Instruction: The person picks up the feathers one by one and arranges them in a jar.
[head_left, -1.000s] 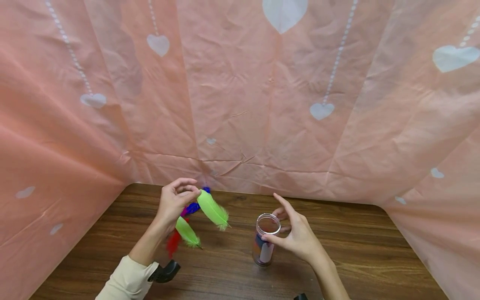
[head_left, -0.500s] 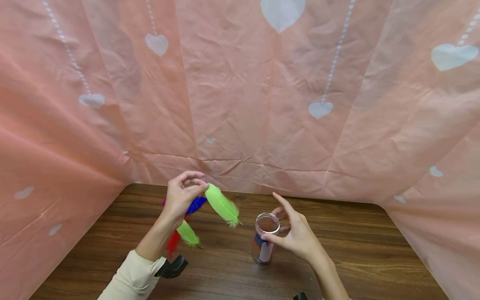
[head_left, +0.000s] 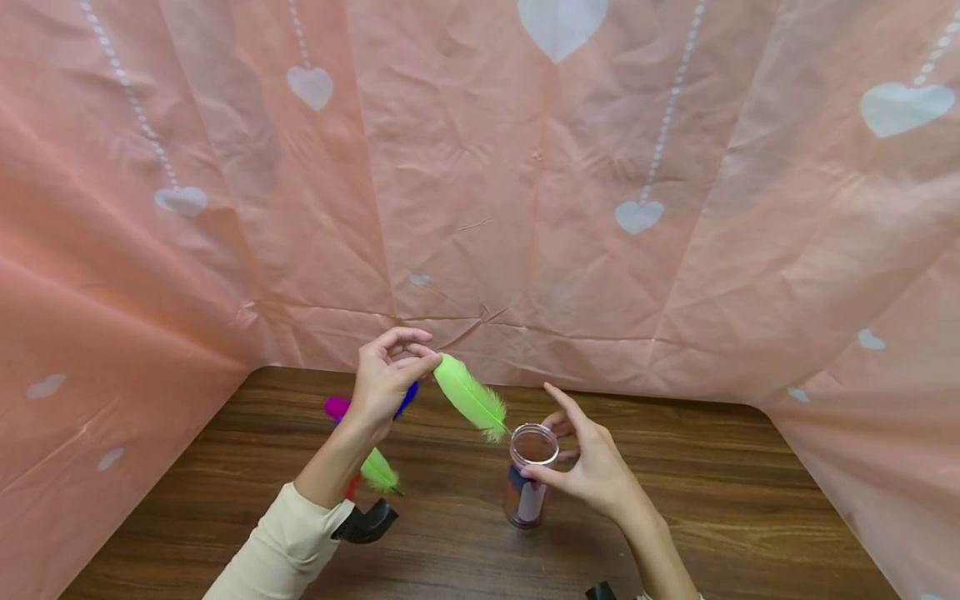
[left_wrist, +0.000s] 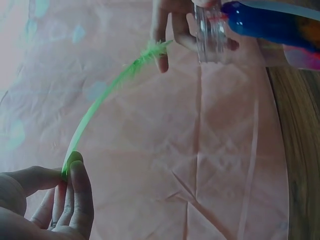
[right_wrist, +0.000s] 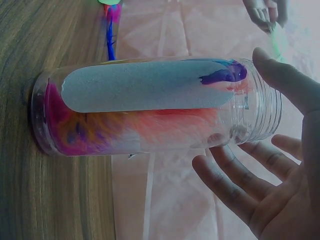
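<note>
My left hand [head_left: 381, 385] pinches one end of a bright green feather [head_left: 471, 395] between thumb and fingertips, above the table. Its fluffy free end points right and down, with the tip close to the mouth of a clear jar [head_left: 523, 493]. That jar stands upright and lidless. Thumb and fingers of my right hand [head_left: 602, 475] hold it around the threaded neck. Through its wall, in the right wrist view, show magenta, orange, red and blue feathers [right_wrist: 172, 125] beside a pale oval label [right_wrist: 145, 87]. The left wrist view shows the held feather [left_wrist: 95, 107] bending toward the jar.
On the wooden table [head_left: 712, 500], partly behind my left arm, lie another green feather [head_left: 380, 472], a blue feather [head_left: 406, 401], a magenta feather [head_left: 337, 407] and a red one [head_left: 352, 486]. A pink curtain [head_left: 480, 208] with white hearts encloses the table's back and sides.
My left hand has carried the green feather right and slightly up, bringing its free end close to the jar's mouth. The right hand and jar have stayed in place.
</note>
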